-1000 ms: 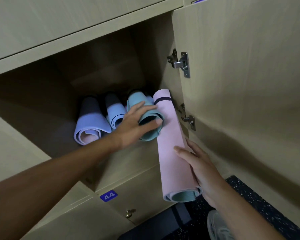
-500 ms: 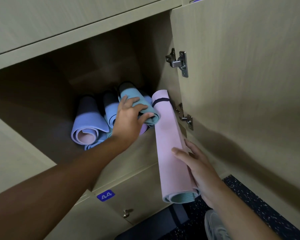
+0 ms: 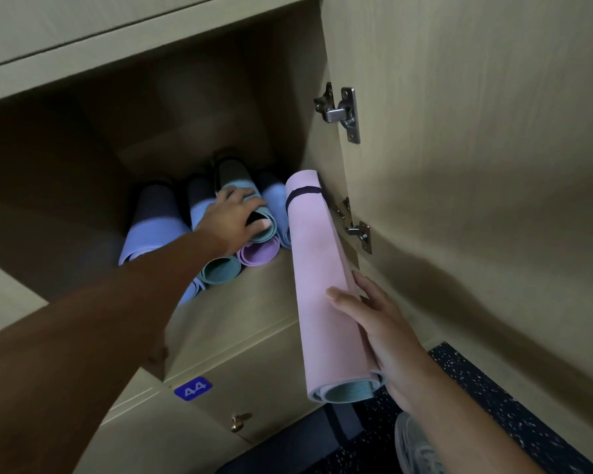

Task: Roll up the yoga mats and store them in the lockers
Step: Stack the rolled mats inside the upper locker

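Pink mat (image 3: 317,278), rolled and banded, leans at 3 o'clock in the open locker (image 3: 220,313), its far end inside, its near end held out over the edge by the right hand (image 3: 377,323), fingers curled round it. The left hand (image 3: 235,217) has pushed the teal mat (image 3: 254,213) deeper onto the stack; its fingers now clutch that roll's mouth. Compared with before, a gap has opened at 3 o'clock, likely room for the pink one.

head view | left hand (image 3: 235,218) grips end of teal rolled mat (image 3: 254,213) atop stack in open locker (image 3: 220,313) | right hand (image 3: 379,323) holds pink rolled mat (image 3: 317,275), half inside, by door (image 3: 476,131) | back mats dim, count unclear
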Demonstrator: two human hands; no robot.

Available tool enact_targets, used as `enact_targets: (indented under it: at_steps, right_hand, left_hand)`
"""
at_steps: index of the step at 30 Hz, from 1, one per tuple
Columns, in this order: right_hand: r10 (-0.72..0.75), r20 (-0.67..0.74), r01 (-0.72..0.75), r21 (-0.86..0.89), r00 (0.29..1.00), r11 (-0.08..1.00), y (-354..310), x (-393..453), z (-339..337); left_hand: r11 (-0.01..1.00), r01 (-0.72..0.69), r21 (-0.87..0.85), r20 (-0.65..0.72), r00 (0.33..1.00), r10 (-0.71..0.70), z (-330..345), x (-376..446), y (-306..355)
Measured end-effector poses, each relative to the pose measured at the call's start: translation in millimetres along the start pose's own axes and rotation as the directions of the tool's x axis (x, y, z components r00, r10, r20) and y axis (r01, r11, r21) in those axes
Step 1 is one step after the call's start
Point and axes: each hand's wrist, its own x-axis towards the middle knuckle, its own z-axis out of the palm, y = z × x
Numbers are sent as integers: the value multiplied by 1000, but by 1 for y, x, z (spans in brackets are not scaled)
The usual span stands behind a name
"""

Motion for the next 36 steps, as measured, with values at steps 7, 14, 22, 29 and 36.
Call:
enact_targets:
  at_steps: [7,14,22,29,36]
  right_hand:
    - [-3,-12,3,9,1000,1000,4,3,0]
    - [-10,4,9,25,1000,1000,2,5,-2]
    - [23,42,-24,31,999,999,0,12,10]
    - [112,113,-125,120,987,985,1,17,16]
    - [70,123,-83,103,990,991,0,23,19]
  left_hand:
    - [990,40,-134,-40,998,-45,-5,5,23]
    - [915,-262,-305,-142,963,229,-15,-82,70]
    - [776,-119,-619,74,975,209,-18,-169,116]
    - [805,-73,-588,52,990,128,-15,-161,132]
    - [808,-133,-574,-28,989,143,-4,-141,118]
